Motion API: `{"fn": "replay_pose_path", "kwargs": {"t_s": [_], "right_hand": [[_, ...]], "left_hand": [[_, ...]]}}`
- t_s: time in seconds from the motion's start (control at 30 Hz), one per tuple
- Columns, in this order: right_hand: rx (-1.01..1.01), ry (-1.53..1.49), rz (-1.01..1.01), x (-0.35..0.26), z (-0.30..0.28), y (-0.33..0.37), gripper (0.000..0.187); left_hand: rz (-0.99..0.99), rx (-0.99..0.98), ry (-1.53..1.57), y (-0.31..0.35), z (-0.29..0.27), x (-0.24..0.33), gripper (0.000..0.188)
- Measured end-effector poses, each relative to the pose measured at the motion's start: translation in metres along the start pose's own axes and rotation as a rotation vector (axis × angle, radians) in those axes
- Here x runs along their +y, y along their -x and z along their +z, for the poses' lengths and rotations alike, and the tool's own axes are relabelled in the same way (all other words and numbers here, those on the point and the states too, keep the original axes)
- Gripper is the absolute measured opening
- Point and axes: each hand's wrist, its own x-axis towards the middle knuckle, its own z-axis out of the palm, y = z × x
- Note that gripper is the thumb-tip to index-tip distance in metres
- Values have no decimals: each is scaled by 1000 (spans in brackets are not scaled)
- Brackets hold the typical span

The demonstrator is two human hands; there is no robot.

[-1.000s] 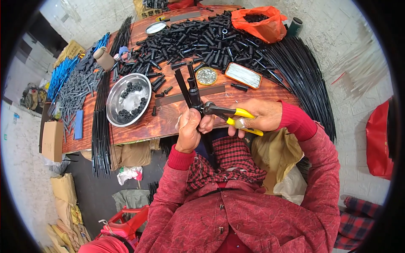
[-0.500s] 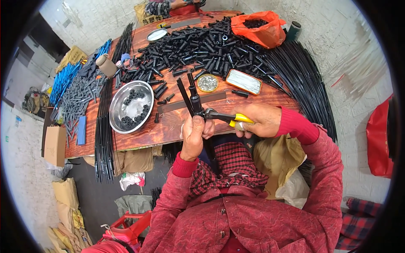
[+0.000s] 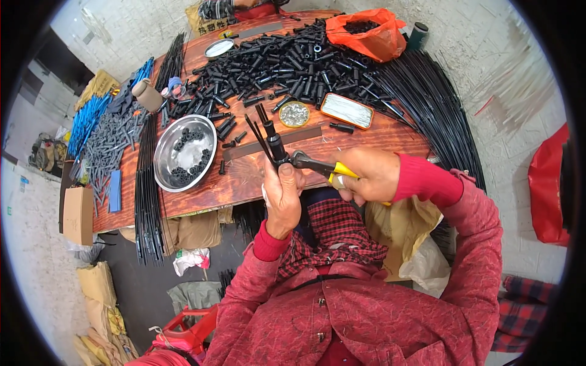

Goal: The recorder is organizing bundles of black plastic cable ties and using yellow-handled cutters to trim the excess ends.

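Observation:
My left hand (image 3: pixel 283 198) is closed around a black tubular fitting (image 3: pixel 274 145) with several thin black rods (image 3: pixel 257 137) standing up beside and through it. In my right hand (image 3: pixel 368 174) is a pair of pliers or cutters with yellow handles (image 3: pixel 345 171). Their dark metal head (image 3: pixel 301 160) touches the side of the fitting, just above my left thumb. What the jaws bite on is too small to make out. A round tin of small metal pieces (image 3: pixel 294 114) and a rectangular tin of thin pale pins (image 3: pixel 347 111) stand just beyond my hands.
Black tubular fittings (image 3: pixel 293 67) heap across the wooden table (image 3: pixel 244 186). A steel bowl (image 3: pixel 160 160) holds small black rings. Long black rods lie in bundles at the left (image 3: pixel 146 195) and right (image 3: pixel 436 104). An orange bag (image 3: pixel 384 46) stands at the back; another person's sleeve (image 3: pixel 217 9) shows beyond.
The pliers' head has come up slightly along the fitting, and the fitting leans a little more to the left. The whole view has shifted slightly. Both hands keep their hold.

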Motion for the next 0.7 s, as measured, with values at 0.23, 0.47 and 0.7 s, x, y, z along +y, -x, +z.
{"fn": "replay_pose_path", "kwargs": {"t_s": [0.23,0.47,0.7], "right_hand": [[31,179,-9,0,7,2,17],[-266,-465,60,13,-1,0,21],[-300,-524,114,15,-8,-3,20]], "left_hand": [[-65,-77,123,-4,-10,-6,41],[-88,-87,205,0,-9,-3,42],[-86,-60,179,0,-6,-5,44]]}}
